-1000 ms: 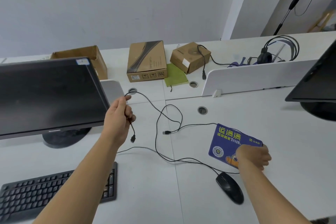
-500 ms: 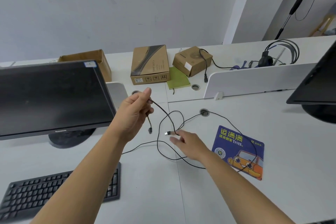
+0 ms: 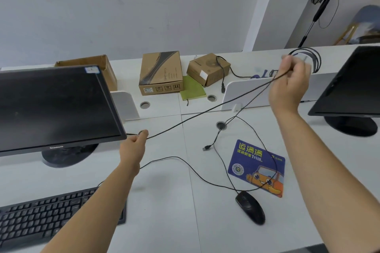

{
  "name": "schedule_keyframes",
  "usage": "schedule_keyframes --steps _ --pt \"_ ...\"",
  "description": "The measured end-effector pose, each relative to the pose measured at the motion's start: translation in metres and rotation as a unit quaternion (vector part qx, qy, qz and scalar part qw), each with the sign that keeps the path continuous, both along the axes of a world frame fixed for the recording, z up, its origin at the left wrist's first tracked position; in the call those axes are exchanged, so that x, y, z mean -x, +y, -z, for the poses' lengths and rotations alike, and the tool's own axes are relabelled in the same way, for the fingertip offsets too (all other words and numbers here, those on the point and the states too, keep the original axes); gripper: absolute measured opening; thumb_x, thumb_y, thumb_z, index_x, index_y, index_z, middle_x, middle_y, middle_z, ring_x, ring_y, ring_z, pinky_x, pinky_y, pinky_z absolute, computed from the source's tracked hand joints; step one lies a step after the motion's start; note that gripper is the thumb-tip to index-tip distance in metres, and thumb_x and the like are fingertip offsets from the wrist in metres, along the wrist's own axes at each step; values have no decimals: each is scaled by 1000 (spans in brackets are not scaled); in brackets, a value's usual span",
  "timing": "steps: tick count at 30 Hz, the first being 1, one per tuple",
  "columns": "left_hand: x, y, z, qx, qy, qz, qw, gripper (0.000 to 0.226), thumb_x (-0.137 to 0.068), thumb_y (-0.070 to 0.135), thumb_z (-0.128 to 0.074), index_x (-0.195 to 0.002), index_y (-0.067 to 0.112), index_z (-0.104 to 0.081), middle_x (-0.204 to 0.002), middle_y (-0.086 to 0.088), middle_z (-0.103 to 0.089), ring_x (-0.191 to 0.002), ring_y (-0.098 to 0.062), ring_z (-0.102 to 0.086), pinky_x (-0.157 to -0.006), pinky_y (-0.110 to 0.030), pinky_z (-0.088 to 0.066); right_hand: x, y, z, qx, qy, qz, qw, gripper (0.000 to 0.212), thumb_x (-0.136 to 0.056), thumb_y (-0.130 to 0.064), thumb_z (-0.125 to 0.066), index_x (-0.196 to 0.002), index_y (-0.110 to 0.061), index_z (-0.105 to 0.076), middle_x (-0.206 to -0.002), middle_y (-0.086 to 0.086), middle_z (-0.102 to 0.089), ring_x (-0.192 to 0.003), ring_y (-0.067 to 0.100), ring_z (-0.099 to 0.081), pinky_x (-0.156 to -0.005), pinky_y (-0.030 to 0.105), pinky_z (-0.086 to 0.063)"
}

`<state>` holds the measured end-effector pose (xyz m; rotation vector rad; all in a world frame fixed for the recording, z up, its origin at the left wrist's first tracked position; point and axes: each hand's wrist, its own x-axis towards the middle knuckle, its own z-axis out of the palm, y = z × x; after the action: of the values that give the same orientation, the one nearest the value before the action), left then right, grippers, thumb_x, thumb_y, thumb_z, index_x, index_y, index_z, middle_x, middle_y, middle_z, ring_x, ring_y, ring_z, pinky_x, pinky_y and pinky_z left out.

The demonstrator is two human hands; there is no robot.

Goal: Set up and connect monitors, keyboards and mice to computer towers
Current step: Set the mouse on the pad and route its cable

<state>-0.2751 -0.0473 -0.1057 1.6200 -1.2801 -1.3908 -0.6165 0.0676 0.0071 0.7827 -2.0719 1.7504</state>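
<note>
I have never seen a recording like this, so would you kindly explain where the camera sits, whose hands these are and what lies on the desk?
There is no machine here: a person wears one wide-angle camera on the head, looking forward and down, so both bare arms are the wearer's own. The left hand pinches and the raised right hand grips a thin black cable, stretched between them above the white desk. On the desk lie a black keyboard, a black mouse and a blue mouse pad with an orange cartoon car. A left black monitor and a right black monitor stand at the sides, brown cardboard boxes behind.
</note>
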Motion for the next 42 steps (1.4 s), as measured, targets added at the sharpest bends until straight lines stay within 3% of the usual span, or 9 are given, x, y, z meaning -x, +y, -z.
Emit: schedule_keyframes --steps 4,8,11,14,17,25,30,34,42 --pt "8 -4 14 18 -118 36 992 54 -87 49 -57 -59 7 -37 -50 5 -19 -51 -20 -23 -55 -33 -25 6 4 -4 -81 38 -26 996 35 -106 -35 -38 -113 -15 -66 -115 -1 -58 -95 -4 -48 -82 2 -32" --pt "13 -8 24 9 -126 56 990 49 -88 37 -58 -58 19 -24 -59 0 -24 -62 -24 -29 -60 -34 -24 15 23 33 -199 -68 -45 977 52 -103 -56 -26 -91 -23 -65 -97 5 -69 -93 23 -61 -85 36 -48" --pt "11 2 39 -15 -121 118 986 41 -91 28 -60 -63 13 -35 -66 -8 -37 -65 -22 -32 -58 -32 -25 18 52 70 -281 -85 1 956 51 -107 -46 -25 -91 -19 -64 -94 3 -61 -88 24 -53 -79 37 -43" --pt "10 21 61 -63 -136 182 972 36 -91 27 -63 -64 10 -47 -72 -9 -59 -64 -21 -43 -59 -28 -35 25 74 117 -505 -182 -77 840 28 -103 -18 -38 -111 -10 -65 -104 13 -63 -99 32 -57 -84 40 -48" --pt "16 39 84 -69 -192 244 948 37 -89 27 -62 -61 12 -44 -68 -7 -55 -61 -21 -40 -58 -28 -32 21 96 153 -565 -265 -112 773 59 -95 -3 -49 -152 -11 -33 -144 15 -51 -128 34 -51 -93 34 -47" --pt "36 73 128 -25 -382 433 816 36 -92 36 -56 -65 16 -44 -69 3 -49 -63 -13 -45 -56 -25 -35 0 127 225 -767 -188 -208 578 36 -98 -20 -41 -130 -12 -57 -129 11 -61 -112 30 -59 -94 33 -50" --pt "56 83 147 103 -512 510 683 23 -93 30 -48 -112 19 -57 -116 1 -53 -108 -20 -50 -85 -29 -44 -18 133 247 -712 -181 -179 654 17 -94 -34 -50 -93 -19 -56 -97 3 -61 -96 28 -62 -70 30 -45" --pt "89 90 165 213 -511 524 647 46 -87 16 -46 -133 17 -46 -133 -2 -44 -118 -24 -44 -90 -33 -40 -49 140 259 -680 -169 -180 690 69 -77 -67 -64 -124 -20 -46 -121 -2 -52 -114 22 -55 -82 34 -47" --pt "136 98 184 260 -511 616 540 27 -92 7 -46 -117 14 -50 -113 -6 -57 -103 -27 -54 -80 -35 -36 -45 163 281 -690 -183 -129 688 70 -79 -53 -66 -131 -17 -38 -129 1 -49 -119 23 -51 -85 35 -49"
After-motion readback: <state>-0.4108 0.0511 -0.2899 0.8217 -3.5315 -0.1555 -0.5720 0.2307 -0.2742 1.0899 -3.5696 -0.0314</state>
